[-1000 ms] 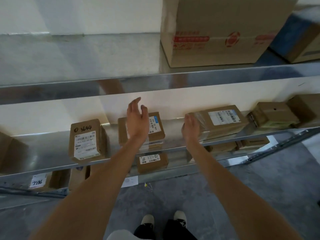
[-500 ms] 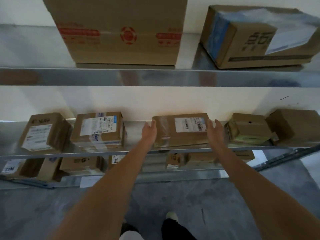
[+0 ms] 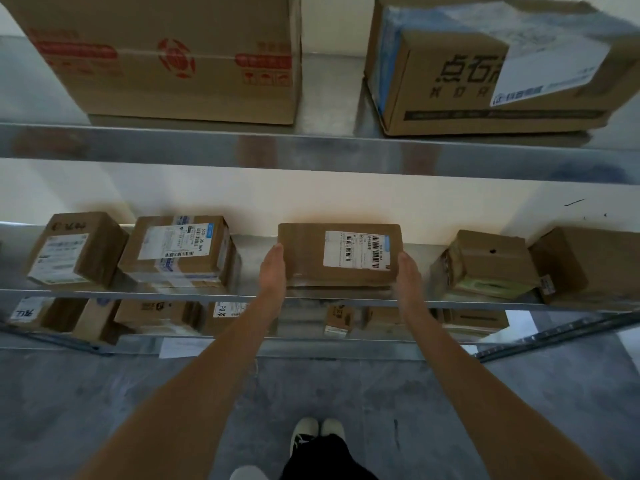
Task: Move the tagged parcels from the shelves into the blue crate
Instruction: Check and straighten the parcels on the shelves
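Observation:
A brown cardboard parcel [image 3: 304, 254] with a white barcode label sits in the middle of the middle metal shelf [image 3: 346, 299]. It is tipped so its labelled face looks toward me. My left hand [image 3: 273, 271] presses flat against its left side. My right hand [image 3: 408, 275] presses flat against its right side. The fingers of both hands look straight along the box. The blue crate is not in view.
Two labelled parcels [image 3: 176, 247] [image 3: 76, 251] stand to the left on the same shelf, two plain brown boxes [image 3: 488, 261] [image 3: 588, 261] to the right. Two large cartons [image 3: 166, 57] [image 3: 491, 67] fill the top shelf. More small parcels [image 3: 152, 313] lie on the lower shelf.
My view swung right along the shelf. Both hands went from reaching in the air to closing in on the two sides of the middle parcel, which now tips toward me.

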### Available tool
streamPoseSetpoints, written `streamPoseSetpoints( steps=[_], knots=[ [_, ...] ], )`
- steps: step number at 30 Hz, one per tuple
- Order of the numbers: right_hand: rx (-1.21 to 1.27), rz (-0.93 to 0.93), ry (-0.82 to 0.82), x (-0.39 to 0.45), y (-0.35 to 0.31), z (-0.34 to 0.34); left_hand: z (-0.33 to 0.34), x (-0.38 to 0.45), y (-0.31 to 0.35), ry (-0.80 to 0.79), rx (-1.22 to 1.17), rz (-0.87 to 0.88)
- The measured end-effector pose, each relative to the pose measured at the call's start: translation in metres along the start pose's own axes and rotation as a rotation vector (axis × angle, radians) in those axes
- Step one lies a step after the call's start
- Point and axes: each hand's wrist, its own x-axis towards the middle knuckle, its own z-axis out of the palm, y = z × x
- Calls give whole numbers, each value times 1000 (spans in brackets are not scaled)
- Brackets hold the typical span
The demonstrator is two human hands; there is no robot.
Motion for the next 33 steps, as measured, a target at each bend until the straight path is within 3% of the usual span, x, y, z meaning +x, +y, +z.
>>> streamPoseSetpoints(
  steps=[6, 14, 18, 26, 29, 31, 33],
  knots=[
    [210, -207, 13, -40, 13, 13, -16, -33, 1, 131, -182, 237],
    [133, -252, 74, -35, 0, 19, -24, -19, 9, 122, -35, 281],
    [-13, -222, 81, -24, -16, 17, -27, -1, 24, 77, 65, 190],
    [-179, 55, -131, -1, -4, 28, -31, 20, 33, 13, 286, -12],
    [-150, 69, -129, -5, -5, 26, -21, 13, 36, 152, 495, 129],
    [-118, -13, -49, -10, -13, 15, -4, 4, 45, 248, 544, 320],
    [-118, -111, 89, -11, -20, -5, 22, -12, 55, 217, 550, 568]
  ],
)
